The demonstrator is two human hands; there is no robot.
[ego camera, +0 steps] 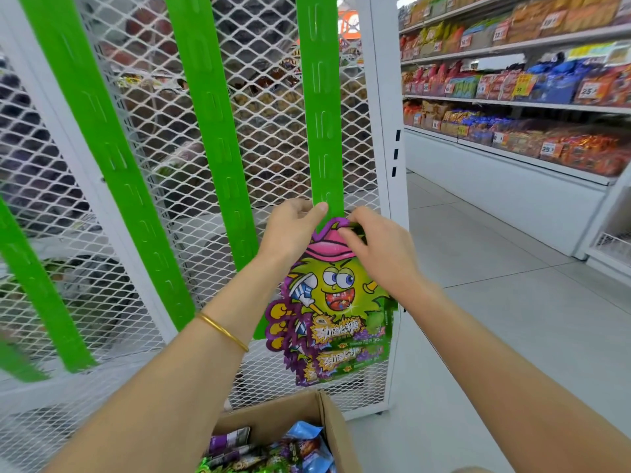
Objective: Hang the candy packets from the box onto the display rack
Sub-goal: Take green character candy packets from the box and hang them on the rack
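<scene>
Pinching the top of a candy packet point(338, 295), my right hand point(379, 247) sits just off centre toward 3 o'clock, its fingers point(353, 235) curled narrow onto the pink cap of the print. My left hand point(293, 227), at 9 o'clock of the right one and nearly touching it, grips the green strip point(322, 131) low down, with the thumb flat on the front and the other fingers wrapped behind. The packet lies against that strip at dead centre of my view, its top between both hands; I cannot tell whether it is hooked on. More packets point(341, 365) of the same print overlap beneath it, toward 6 o'clock. The strip runs up to 12 o'clock on the white mesh rack point(259, 114), and two more green strips lean across the mesh toward 10 o'clock. An open cardboard box point(290, 414) sits at 6 o'clock with mixed packets inside. A gold bangle point(223, 331) circles my left wrist. Stocked shelves point(512, 97) fill 2 o'clock.
</scene>
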